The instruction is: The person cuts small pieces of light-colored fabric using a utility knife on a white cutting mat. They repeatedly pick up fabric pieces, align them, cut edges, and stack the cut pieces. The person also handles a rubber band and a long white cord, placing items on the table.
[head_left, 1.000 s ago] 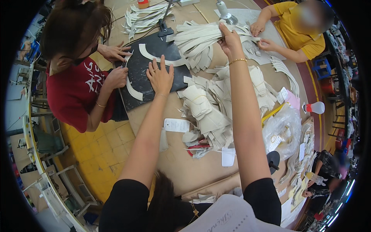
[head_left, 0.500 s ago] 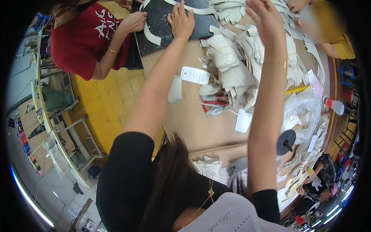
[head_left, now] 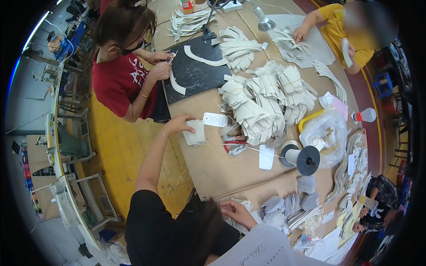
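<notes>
My left hand (head_left: 179, 125) is at the table's left edge, fingers and thumb closed round a small stack of off-white fabric pieces (head_left: 194, 136). Close to my body, my right hand (head_left: 240, 214) is drawn in beside my dark hair, finger and thumb brought together; what they hold, if anything, I cannot make out. Under that hand, white pieces show in part. A printed white tag (head_left: 215, 119) lies just beyond the stack. To its right are red-handled scissors (head_left: 235, 144) and big tied bundles of off-white strips (head_left: 262, 99).
A co-worker in a red shirt (head_left: 108, 86) handles a curved strip at a black mat (head_left: 195, 66). Another in yellow (head_left: 333, 26) works at the far right. Thread spools (head_left: 307, 160), a clear plastic bag (head_left: 326, 137) and grey bundles (head_left: 293, 204) lie on the right.
Both hands have drawn back toward me. My left hand left the black mat and took hold of the small stack; my right hand came from the far bundles to near my body. The view shifted too.
</notes>
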The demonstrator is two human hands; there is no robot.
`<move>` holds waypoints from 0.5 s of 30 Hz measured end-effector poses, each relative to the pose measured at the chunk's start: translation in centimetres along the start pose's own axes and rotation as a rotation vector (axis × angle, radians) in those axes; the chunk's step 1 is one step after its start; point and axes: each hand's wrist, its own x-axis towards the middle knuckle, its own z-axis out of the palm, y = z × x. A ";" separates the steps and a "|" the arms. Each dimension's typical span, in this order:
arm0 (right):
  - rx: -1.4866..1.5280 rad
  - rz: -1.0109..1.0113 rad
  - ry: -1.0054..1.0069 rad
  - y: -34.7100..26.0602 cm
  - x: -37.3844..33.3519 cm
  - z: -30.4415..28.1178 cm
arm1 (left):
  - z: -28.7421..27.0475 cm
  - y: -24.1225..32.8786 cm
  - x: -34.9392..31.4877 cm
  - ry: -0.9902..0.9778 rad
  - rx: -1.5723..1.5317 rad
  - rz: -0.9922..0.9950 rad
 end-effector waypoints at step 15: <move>0.216 -0.132 0.190 -2.1 -0.1 -0.4 | 4.0 -0.5 -2.3 -0.046 -0.196 -0.239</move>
